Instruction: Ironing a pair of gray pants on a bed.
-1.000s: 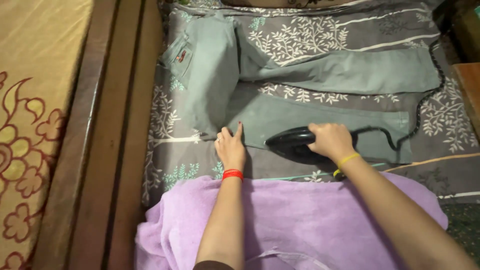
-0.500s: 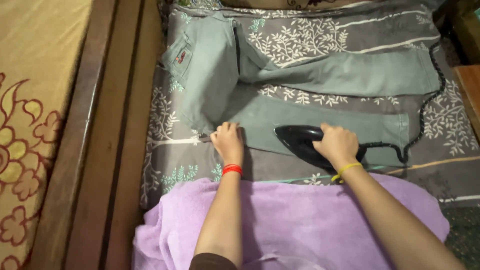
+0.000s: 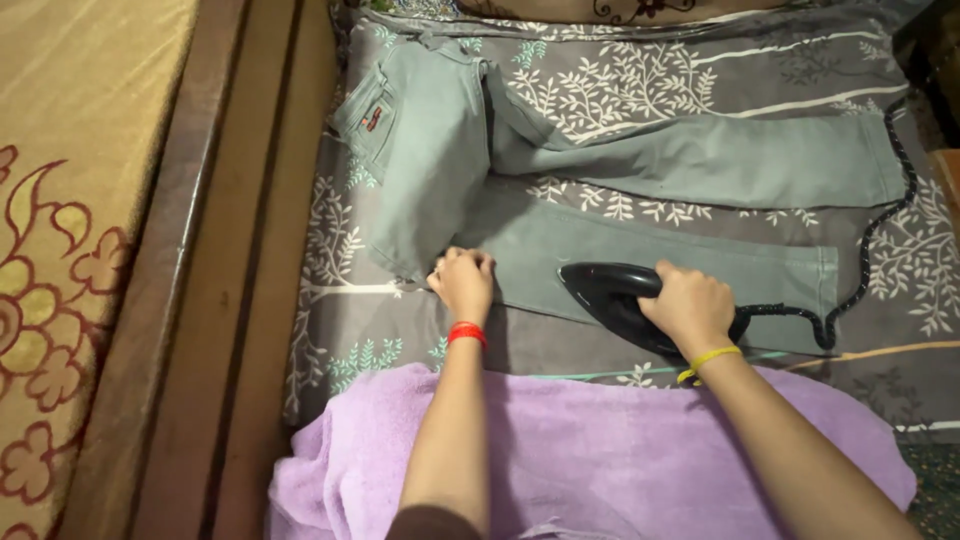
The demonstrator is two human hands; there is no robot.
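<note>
A pair of grey-green trousers [image 3: 600,170] lies flat on a grey bedsheet printed with white leafy branches [image 3: 340,300], waist toward the left and the two legs running out to the right, spread apart in a narrow fork; the nearer leg passes under both hands. The right hand [image 3: 692,305] is wrapped closed around the handle of a black iron [image 3: 615,292], fingers curled over the top so the handle itself is mostly hidden; the iron sits sole-down on the nearer trouser leg, its pointed nose aimed left; a yellow band circles that wrist. The left hand [image 3: 465,282] rests knuckles-up on the cloth at the edge of the near leg, just below the seat of the trousers, fingers bent and pressing or pinching the fabric; whether it has a fold between the fingers cannot be told; a red band sits on that wrist. The two hands are near each other, with the nose of the iron between them. A black cord [image 3: 880,250] runs from the heel of the iron out to the right and curves up past the hems. A lilac towel [image 3: 600,450] lies bunched across the near edge of the sheet beneath both forearms; a brown wooden ledge [image 3: 240,300] borders the sheet on the left.
</note>
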